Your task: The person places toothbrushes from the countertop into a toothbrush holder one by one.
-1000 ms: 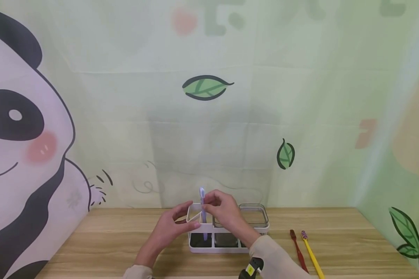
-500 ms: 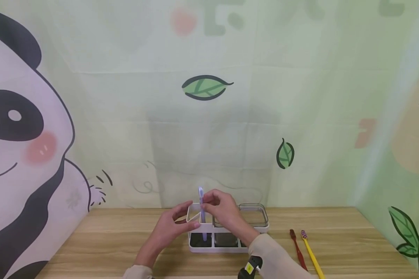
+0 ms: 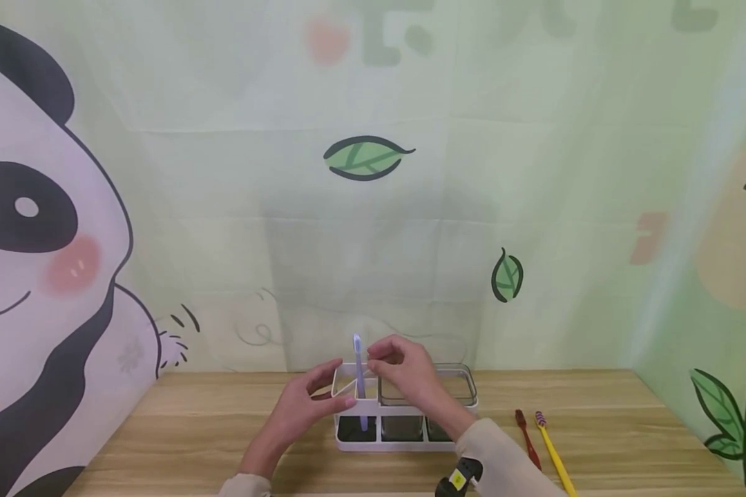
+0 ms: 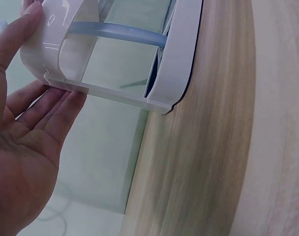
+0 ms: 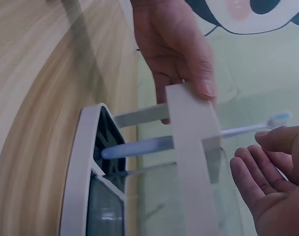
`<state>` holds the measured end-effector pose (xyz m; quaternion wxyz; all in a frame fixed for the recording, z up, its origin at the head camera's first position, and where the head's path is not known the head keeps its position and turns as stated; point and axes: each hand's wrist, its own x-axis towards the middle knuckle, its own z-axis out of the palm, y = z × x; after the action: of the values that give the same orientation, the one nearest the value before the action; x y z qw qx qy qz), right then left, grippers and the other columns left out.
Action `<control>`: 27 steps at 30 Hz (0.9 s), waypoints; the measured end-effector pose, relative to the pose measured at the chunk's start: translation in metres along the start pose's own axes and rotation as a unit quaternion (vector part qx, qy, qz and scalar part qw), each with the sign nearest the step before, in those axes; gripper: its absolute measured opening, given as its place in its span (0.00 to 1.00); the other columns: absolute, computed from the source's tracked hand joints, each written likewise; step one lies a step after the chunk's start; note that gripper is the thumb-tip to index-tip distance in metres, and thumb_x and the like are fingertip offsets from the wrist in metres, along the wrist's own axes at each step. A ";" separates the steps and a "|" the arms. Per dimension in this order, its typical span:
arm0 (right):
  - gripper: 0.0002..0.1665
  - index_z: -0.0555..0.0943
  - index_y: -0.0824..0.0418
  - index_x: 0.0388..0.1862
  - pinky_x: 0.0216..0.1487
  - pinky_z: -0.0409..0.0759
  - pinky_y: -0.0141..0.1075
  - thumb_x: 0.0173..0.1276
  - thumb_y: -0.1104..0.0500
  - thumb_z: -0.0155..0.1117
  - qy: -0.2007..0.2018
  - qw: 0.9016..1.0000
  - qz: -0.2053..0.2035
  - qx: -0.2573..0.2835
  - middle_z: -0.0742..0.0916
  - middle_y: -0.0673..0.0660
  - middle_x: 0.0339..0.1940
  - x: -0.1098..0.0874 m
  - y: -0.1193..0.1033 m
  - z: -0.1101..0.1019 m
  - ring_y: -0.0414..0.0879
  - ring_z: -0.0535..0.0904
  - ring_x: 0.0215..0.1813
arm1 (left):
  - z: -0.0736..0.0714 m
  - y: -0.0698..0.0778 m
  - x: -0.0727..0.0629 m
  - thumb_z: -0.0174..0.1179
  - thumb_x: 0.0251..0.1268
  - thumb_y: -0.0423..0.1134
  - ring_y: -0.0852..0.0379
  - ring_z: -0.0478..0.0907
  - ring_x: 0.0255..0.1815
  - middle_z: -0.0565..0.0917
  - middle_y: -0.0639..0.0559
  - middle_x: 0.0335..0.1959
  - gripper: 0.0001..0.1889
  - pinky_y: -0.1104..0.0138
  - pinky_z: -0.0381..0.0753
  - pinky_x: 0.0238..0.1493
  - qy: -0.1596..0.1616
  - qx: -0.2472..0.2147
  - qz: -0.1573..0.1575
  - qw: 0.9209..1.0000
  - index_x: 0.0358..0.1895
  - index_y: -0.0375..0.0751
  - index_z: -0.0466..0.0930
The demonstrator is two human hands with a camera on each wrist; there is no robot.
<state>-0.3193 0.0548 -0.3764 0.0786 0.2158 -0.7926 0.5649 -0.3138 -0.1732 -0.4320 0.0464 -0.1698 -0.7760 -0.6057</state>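
Note:
A white toothbrush holder stands on the wooden table. My left hand grips its left end, thumb at the front of the upper frame, other fingers round the side, as the left wrist view of that hand confirms. A pale purple toothbrush stands bristles up in a left slot, tilted slightly. Its handle reaches the dark base in the right wrist view. My right hand hovers just right of the brush head, its fingers loosely bent and apart from the brush.
Clear cups sit in the holder's middle and right compartments. On the table to the right lie a red toothbrush and a yellow toothbrush. A printed panda curtain hangs close behind the table.
My right hand has let go of the purple toothbrush and moved slightly right. The toothbrush stays standing in its slot. My left hand keeps its place on the holder.

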 end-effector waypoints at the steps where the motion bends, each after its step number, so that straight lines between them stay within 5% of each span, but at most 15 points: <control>1: 0.09 0.86 0.64 0.50 0.47 0.86 0.36 0.74 0.65 0.72 0.004 1.000 -0.003 0.001 0.90 0.54 0.44 -0.001 -0.001 -0.003 0.48 0.85 0.46 | 0.000 0.000 0.000 0.78 0.63 0.39 0.36 0.78 0.68 0.80 0.32 0.67 0.40 0.54 0.82 0.66 -0.001 0.001 0.002 1.000 0.75 0.29 0.72; 27: 0.13 0.86 0.63 0.53 0.53 0.84 0.31 0.73 0.62 0.74 0.080 0.997 0.006 -0.021 0.90 0.55 0.48 -0.044 0.000 -0.079 0.47 0.87 0.52 | -0.001 0.000 -0.002 0.78 0.63 0.36 0.33 0.79 0.67 0.78 0.29 0.68 0.39 0.53 0.81 0.66 -0.007 -0.008 0.010 1.000 0.75 0.29 0.71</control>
<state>-0.2889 0.1392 -0.3652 0.1425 0.1633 -0.7971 0.5636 -0.3120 -0.1744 -0.4323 0.0461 -0.1820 -0.7695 -0.6105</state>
